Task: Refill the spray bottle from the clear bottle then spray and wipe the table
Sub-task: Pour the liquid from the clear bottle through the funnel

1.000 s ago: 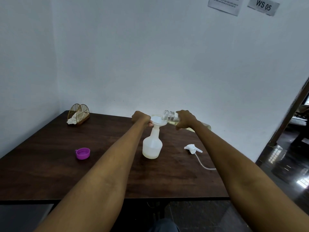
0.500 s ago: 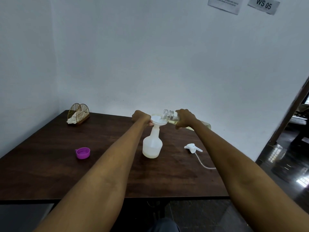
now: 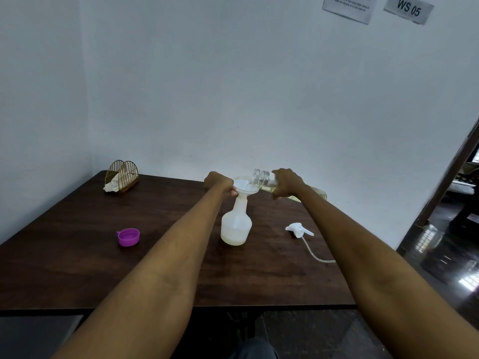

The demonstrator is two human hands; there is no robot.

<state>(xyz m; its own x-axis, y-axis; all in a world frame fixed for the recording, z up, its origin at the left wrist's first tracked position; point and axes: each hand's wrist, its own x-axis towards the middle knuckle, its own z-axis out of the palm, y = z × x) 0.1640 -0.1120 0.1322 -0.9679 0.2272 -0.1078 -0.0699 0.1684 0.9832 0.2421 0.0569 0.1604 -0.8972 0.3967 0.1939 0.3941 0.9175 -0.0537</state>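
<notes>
Spray bottle [image 3: 236,224] upright mid-table [image 3: 77,268], funnel [image 3: 245,188] in neck. Left hand [image 3: 219,183] fingers curled, pinching funnel rim. Right hand [image 3: 286,187] fingers wrapped round tilted clear bottle [image 3: 264,180], mouth over funnel. Risks: steep tilt overshoots funnel; loose pinch tips funnel, liquid spills.

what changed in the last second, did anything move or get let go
Almost nothing visibly changed. The right hand still holds the clear bottle tipped over the funnel, and the left hand still holds the funnel on the spray bottle. Nothing was let go. The purple cap, spray head and napkin holder stayed put on the table.
</notes>
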